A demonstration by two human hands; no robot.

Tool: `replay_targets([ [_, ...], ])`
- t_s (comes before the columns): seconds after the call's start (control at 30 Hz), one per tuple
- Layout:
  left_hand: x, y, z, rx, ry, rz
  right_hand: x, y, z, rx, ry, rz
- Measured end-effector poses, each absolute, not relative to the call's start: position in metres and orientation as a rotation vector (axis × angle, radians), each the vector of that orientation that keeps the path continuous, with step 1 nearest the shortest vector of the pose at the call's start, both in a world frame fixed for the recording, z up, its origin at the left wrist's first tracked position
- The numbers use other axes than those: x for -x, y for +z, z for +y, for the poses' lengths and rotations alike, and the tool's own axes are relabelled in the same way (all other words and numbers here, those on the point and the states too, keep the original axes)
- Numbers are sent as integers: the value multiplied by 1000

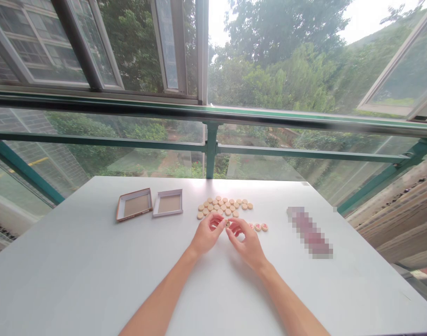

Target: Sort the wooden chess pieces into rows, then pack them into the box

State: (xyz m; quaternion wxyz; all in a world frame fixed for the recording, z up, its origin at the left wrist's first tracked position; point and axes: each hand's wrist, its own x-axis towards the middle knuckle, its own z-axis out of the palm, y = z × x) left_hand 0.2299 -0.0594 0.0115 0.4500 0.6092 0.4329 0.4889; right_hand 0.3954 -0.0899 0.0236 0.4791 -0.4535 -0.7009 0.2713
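Note:
Both my hands meet over the middle of the white table (129,275). Between the fingertips of my left hand (209,232) and my right hand (247,242) is a round wooden Chinese chess piece (227,223) with a dark character on its face. Fingers of both hands touch this piece, curled in a pinch. Just beyond them lies a loose cluster of wooden Chinese chess pieces (223,207) with blank sides up. A short row of pieces with red characters (258,227) lies to the right of my right hand, which partly hides the row.
An open box half with a brown rim (134,205) and a pale box half (168,203) lie at the far left of the table. A blurred reddish object (310,233) is on the right. Behind the table stands a green railing (210,149) with windows above.

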Motion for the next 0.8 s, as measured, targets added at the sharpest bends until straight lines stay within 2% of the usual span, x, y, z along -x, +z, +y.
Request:
replay_targets([
  [0.2,-220,17,-58,-1651,1212,1255,-401,24,-89,1214,617,-1634],
  [0.53,-214,15,-63,-2131,923,1526,-401,22,-89,1210,570,-1682],
  [0.8,-216,17,-66,-2175,912,1591,-402,20,-87,1196,463,-1768],
])
